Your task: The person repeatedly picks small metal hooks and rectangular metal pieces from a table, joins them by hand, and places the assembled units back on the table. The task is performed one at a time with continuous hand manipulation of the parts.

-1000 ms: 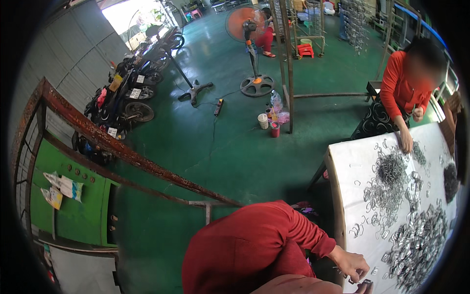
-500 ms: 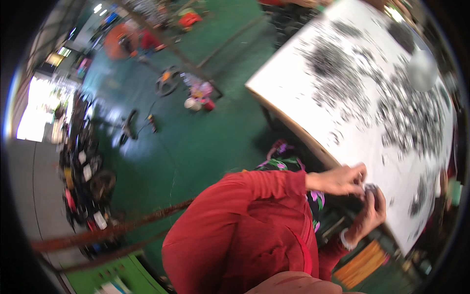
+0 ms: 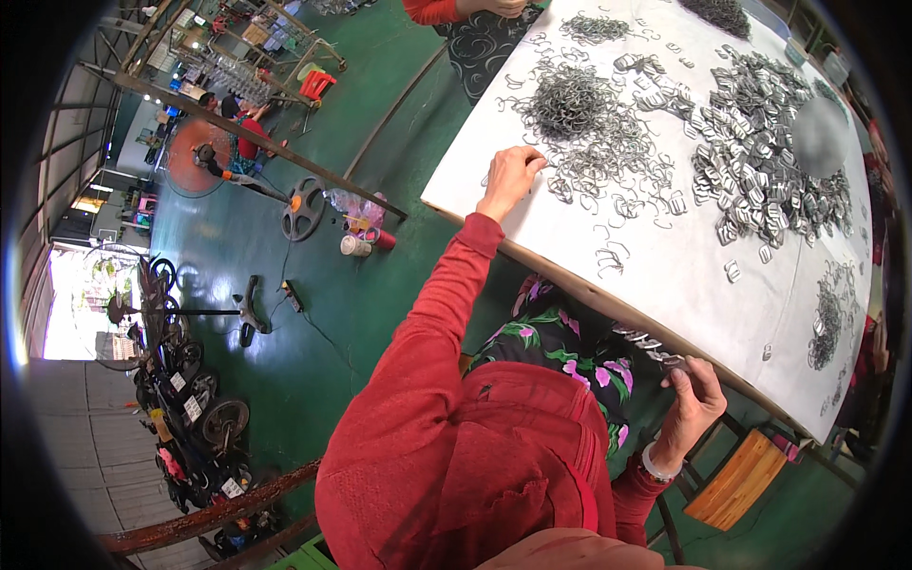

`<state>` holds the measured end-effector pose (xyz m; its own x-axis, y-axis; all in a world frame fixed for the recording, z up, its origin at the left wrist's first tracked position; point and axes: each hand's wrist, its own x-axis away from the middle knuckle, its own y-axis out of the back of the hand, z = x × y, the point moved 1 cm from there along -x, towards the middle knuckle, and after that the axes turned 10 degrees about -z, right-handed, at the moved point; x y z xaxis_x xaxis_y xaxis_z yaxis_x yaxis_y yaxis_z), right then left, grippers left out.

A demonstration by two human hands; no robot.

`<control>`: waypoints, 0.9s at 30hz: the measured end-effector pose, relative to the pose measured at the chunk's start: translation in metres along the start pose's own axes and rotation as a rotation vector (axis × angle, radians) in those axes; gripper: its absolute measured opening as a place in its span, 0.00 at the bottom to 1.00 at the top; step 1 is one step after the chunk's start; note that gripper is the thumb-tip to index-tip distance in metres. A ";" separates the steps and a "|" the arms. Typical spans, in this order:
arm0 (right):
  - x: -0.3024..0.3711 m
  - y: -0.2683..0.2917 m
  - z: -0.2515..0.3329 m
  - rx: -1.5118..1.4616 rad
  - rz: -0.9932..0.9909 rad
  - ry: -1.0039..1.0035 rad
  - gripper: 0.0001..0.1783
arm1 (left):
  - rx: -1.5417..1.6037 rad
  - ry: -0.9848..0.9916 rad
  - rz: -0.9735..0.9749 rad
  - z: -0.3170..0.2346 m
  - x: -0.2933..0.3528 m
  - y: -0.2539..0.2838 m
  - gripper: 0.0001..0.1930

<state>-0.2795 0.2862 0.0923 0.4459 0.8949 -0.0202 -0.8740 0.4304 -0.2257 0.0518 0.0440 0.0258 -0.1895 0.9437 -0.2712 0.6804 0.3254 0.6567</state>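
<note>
My left hand [image 3: 513,180] reaches over the left edge of the white-topped table [image 3: 560,249]. Its thumb and fingertips are pinched beside a tangled heap of small bent wire hooks [image 3: 570,104]; what lies between them, if anything, is too small to make out. Low at the near edge, my right hand [image 3: 693,408] is closed on a metal buckle [image 3: 673,363]. A row of similar metal pieces [image 3: 638,338] stretches from it above my flowered trousers. Many flat metal buckles [image 3: 760,161] lie piled on the table's right half. A smaller heap of wire pieces [image 3: 828,323] sits at the right.
Another person's hand [image 3: 494,8] is at the table's far left corner. A wooden stool [image 3: 736,480] stands by my right arm. On the floor to the left are cups [image 3: 356,246], a standing fan [image 3: 195,157] and parked motorbikes [image 3: 204,399]. A rusty rail [image 3: 218,508] runs behind me.
My hands were together at the table's near edge around a small metal piece. The left has moved away to the wire heap; the right has dropped slightly left, still holding a buckle.
</note>
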 end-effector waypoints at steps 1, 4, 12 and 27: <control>-0.001 0.001 0.000 -0.001 0.009 0.002 0.12 | -0.035 -0.044 -0.002 0.001 -0.007 -0.005 0.10; -0.003 0.004 0.003 -0.001 0.033 0.007 0.11 | -0.193 -0.160 0.018 0.005 -0.020 -0.029 0.09; -0.001 0.001 0.013 0.037 0.004 0.009 0.11 | -0.210 -0.218 -0.042 -0.011 -0.030 -0.033 0.06; 0.022 -0.003 0.013 0.073 0.032 -0.002 0.12 | -0.399 -1.152 0.359 -0.038 -0.049 -0.064 0.06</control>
<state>-0.2698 0.3059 0.1049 0.4168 0.9087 -0.0247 -0.8997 0.4086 -0.1534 -0.0095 -0.0211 0.0243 0.8196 0.4491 -0.3558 0.2681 0.2482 0.9309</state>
